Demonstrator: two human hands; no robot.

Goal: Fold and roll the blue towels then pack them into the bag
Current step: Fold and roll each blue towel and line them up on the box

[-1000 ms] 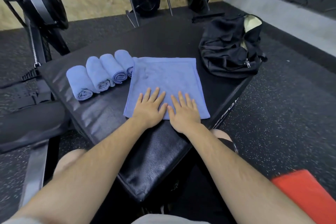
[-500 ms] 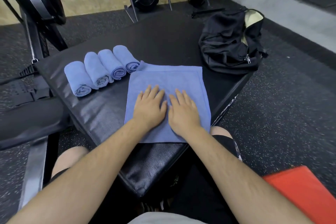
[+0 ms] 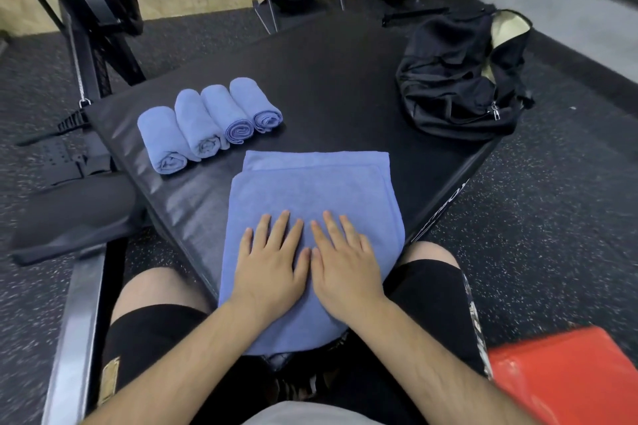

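Since a second ago the flat blue towel (image 3: 310,203) has slid toward the bottom of the frame, both hands pressing it with fingers released and spread flat, left hand (image 3: 269,266) beside right hand (image 3: 345,266). Its near edge now overhangs the table (image 3: 328,79) at lower centre, so more pulling could probably drop it or skew the fold. At upper right the black bag (image 3: 455,79) gapes open, seemingly empty; 4 rolled towels (image 3: 207,121) wait at centre left, unpacked.

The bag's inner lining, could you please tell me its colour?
Pale cream, against the black bag; the head view shows it at the opening.
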